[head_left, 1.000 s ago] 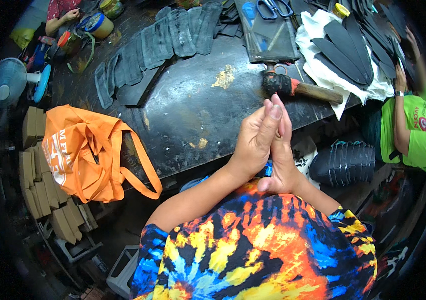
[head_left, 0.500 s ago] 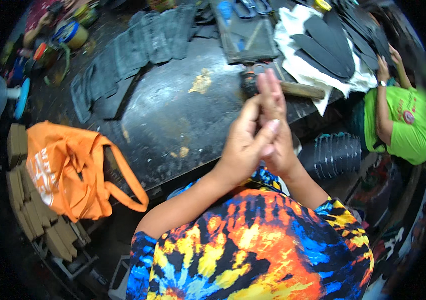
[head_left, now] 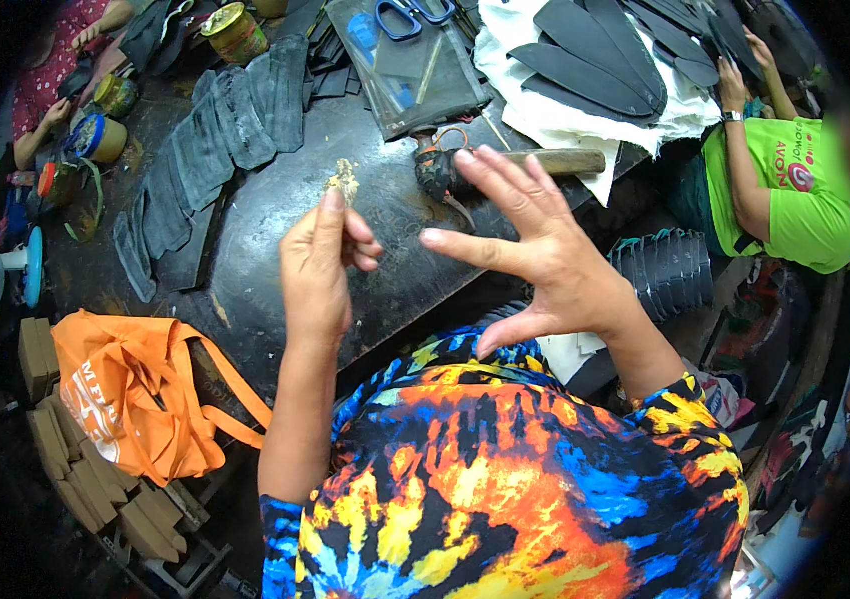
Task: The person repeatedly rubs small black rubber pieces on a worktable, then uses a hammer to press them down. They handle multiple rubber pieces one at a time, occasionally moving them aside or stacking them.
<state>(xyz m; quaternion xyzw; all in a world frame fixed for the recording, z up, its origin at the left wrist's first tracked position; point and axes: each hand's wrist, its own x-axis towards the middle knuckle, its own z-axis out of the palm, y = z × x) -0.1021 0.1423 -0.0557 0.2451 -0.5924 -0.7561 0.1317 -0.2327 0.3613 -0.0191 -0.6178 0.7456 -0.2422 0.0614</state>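
Observation:
Both my hands are raised over the near part of the dark worktable [head_left: 275,225]. My left hand [head_left: 317,275] has its fingers curled in and its thumb pointing up; nothing shows in it. Just past the thumb tip is a tan crusty patch [head_left: 343,176], which seems to lie on the table. With fingers widely spread, my right hand [head_left: 550,255] is open and empty, apart from the left. Beyond its fingertips lie a dark-wrapped tool [head_left: 435,172] and a wooden handle [head_left: 560,162].
Dark grey strips [head_left: 210,135] overlap on the left. A tray [head_left: 415,85] bears blue scissors [head_left: 410,18]. Black sole-shaped pieces [head_left: 595,65] rest on white cloth [head_left: 505,45]. An orange bag [head_left: 145,399] hangs left; a green-shirted person [head_left: 780,190] works at right, another person far left.
My palms, pressed together before, have parted. The left hand has moved left and curled, while the right has spread its fingers. The view has shifted, moving the table contents leftward.

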